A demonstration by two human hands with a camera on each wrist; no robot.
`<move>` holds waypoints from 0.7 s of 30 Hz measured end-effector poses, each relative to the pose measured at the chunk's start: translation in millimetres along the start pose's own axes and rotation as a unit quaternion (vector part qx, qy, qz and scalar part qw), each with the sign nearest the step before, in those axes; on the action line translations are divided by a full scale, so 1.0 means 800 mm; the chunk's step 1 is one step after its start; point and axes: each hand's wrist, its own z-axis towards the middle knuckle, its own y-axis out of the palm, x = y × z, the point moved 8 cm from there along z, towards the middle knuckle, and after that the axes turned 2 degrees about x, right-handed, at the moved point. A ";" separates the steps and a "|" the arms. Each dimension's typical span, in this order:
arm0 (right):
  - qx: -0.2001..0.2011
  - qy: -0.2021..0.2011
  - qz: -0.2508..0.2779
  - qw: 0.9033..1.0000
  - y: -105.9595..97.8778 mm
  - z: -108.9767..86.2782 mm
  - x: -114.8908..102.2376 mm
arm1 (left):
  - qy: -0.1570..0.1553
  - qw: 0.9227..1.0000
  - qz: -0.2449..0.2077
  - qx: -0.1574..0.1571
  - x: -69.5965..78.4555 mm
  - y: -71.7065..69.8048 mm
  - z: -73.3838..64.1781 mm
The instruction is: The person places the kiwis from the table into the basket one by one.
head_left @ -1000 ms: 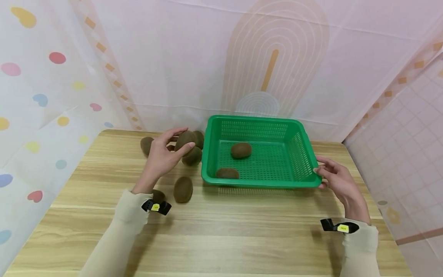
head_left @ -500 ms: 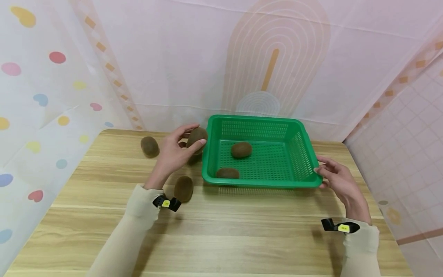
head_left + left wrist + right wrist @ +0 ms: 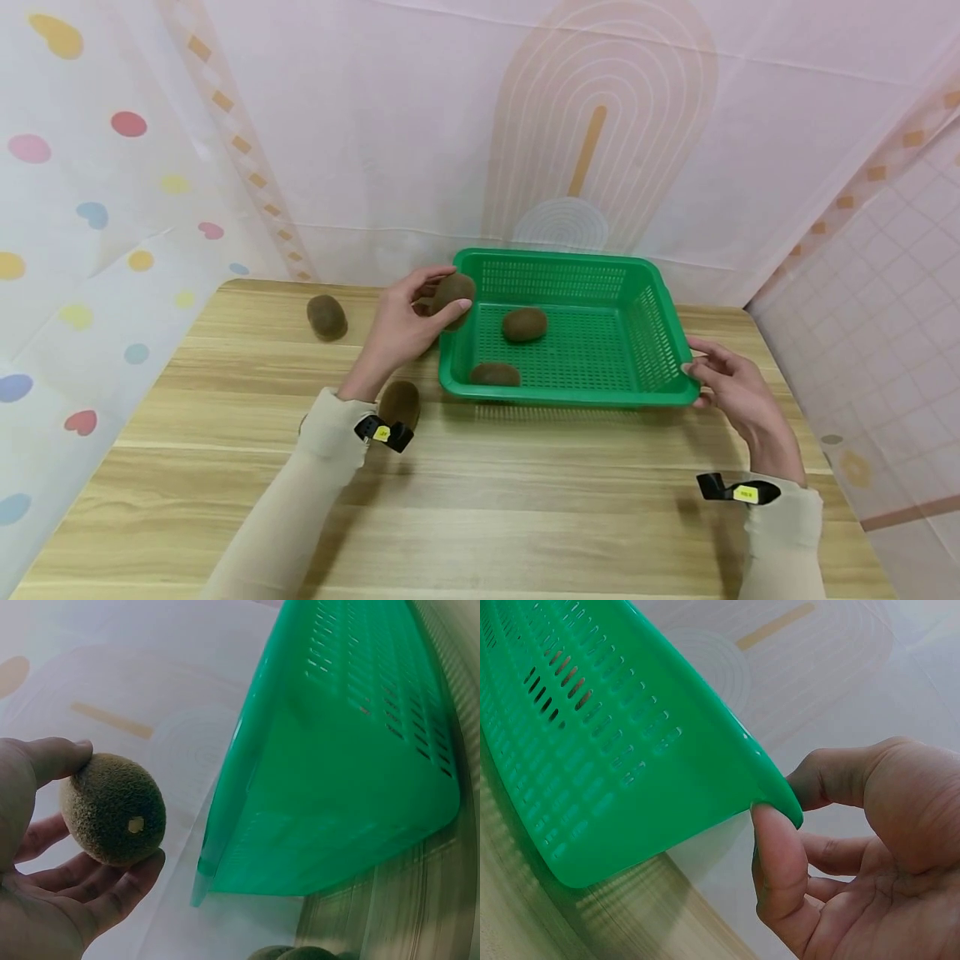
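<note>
My left hand point(image 3: 405, 327) pinches a brown fuzzy kiwi point(image 3: 454, 298) between thumb and fingers, raised at the left rim of the green plastic basket point(image 3: 577, 397). The left wrist view shows this kiwi point(image 3: 114, 810) above the rim's height, beside the basket's outer wall point(image 3: 330, 795). Inside the basket lie two more kiwis, one near the middle point(image 3: 524, 324) and one along the near wall point(image 3: 495, 374). At the right side, my right hand point(image 3: 731, 390) grips the basket's rim near its front corner. In the right wrist view, thumb and fingers pinch that rim point(image 3: 776, 776).
One kiwi point(image 3: 327, 317) lies at the table's back left, another point(image 3: 400, 405) beside my left wrist. Low in the left wrist view, kiwis point(image 3: 296, 952) show beside the basket; my left hand hides them from the head view. A patterned cloth point(image 3: 390, 125) hangs behind the wooden table point(image 3: 525, 500).
My left hand has carried the kiwi rightward from the pile to the basket's left rim. My right hand and the basket have stayed in place.
</note>
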 end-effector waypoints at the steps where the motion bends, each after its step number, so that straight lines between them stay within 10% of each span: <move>1: 0.000 0.000 0.000 1.000 0.000 0.000 0.000 | 0.000 1.000 0.000 -0.003 0.001 0.002 0.001; 21: -0.003 0.003 0.002 1.000 0.001 0.000 0.000 | 0.014 1.000 -0.003 -0.023 0.008 0.035 0.011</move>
